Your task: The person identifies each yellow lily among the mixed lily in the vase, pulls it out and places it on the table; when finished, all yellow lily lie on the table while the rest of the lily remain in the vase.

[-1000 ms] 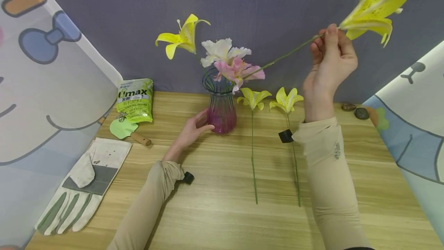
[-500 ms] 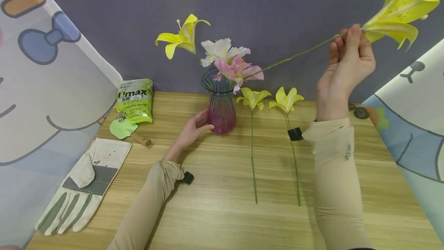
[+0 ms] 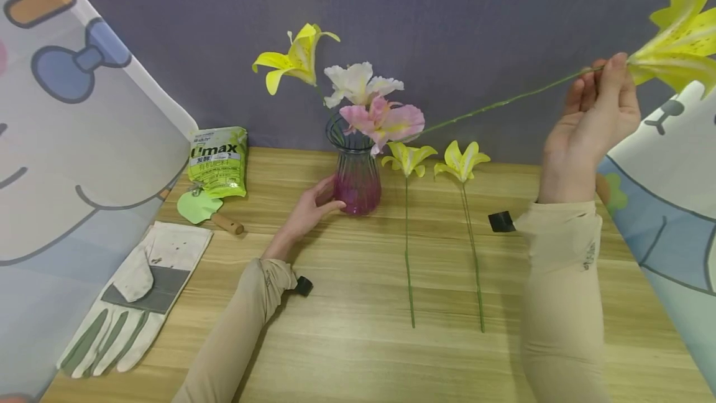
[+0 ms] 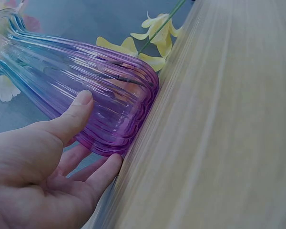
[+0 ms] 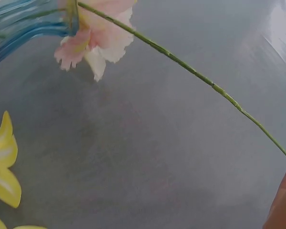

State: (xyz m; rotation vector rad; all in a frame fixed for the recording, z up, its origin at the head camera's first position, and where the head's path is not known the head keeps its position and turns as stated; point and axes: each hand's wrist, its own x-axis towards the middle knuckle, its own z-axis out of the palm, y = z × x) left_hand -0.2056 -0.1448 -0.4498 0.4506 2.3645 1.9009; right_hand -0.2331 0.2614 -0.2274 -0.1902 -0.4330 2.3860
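Pinching a yellow lily (image 3: 679, 48) just below its petals, the right hand (image 3: 595, 120) is raised; the left hand (image 3: 307, 207) curls its fingers (image 4: 107, 174) round the glass vase (image 3: 358, 188) on the tabletop (image 3: 347, 341).

Left sleeve (image 3: 235, 322): beige, bunched, lower left
Right sleeve (image 3: 564, 303): beige, dark print (image 3: 590, 256), lower right
Tabs (image 3: 304, 286): black, one per sleeve

Trowel (image 3: 199, 208) and glove (image 3: 151, 278) lie left of the vase (image 3: 360, 186).

Green Umax bag (image 3: 219, 163), wood-handled trowel (image 3: 199, 208), pale work glove (image 3: 151, 288).
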